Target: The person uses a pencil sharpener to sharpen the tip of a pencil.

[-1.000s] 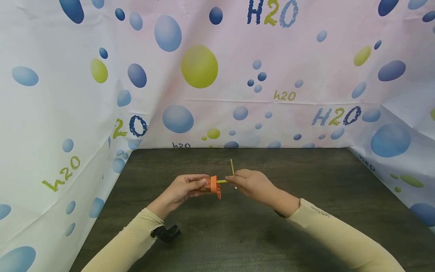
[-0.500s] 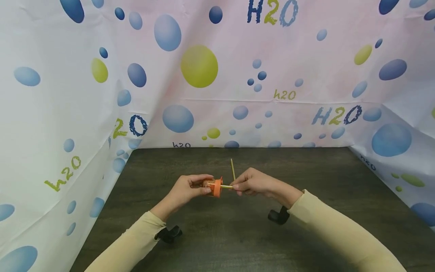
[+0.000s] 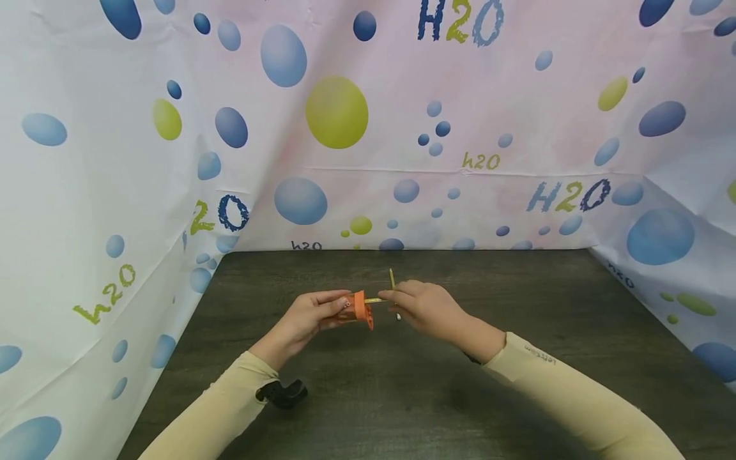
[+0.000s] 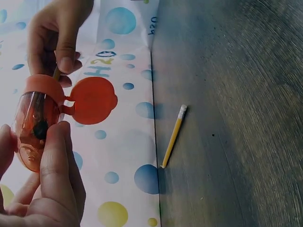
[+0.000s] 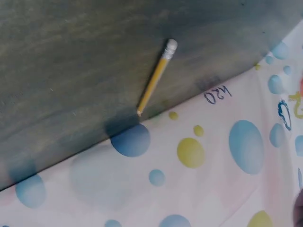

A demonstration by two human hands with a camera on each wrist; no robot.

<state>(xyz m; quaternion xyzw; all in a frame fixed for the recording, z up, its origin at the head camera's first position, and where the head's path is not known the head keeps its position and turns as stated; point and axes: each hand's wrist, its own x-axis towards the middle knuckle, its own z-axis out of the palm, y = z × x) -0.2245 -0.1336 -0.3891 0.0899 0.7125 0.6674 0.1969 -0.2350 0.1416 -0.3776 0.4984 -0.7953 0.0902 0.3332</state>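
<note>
Left hand (image 3: 301,322): fingers and thumb curled round the sharpener (image 4: 32,124), a rounded container of translucent, glossy orange plastic with an opaque orange collar. A dark piece shows through its wall. The flat, near-circular lid (image 4: 94,100) hangs open at the side on two thin prongs.

Right hand (image 3: 428,312): fingers bent, tips pinching a slim yellow pencil (image 3: 372,300), which spans the gap to the collar, roughly level. How deep its end sits cannot be seen.

Sharpener and held pencil are above the tabletop, between its left and right edges, nearer the far edge than the near one.

A second pencil (image 4: 174,137) lies on the tabletop (image 3: 368,396), yellow and straight-sided, pale eraser toward the near edge, point close to the far edge.

Tabletop: dark brown, wood-like grain, streaky. Along its far edge, a white backdrop (image 3: 402,128), softly creased, printed with blue and lime ovals and "H2O" lettering.

Sleeves (image 3: 575,390) cream, smooth, close-fitting; small lettering on the right one.
</note>
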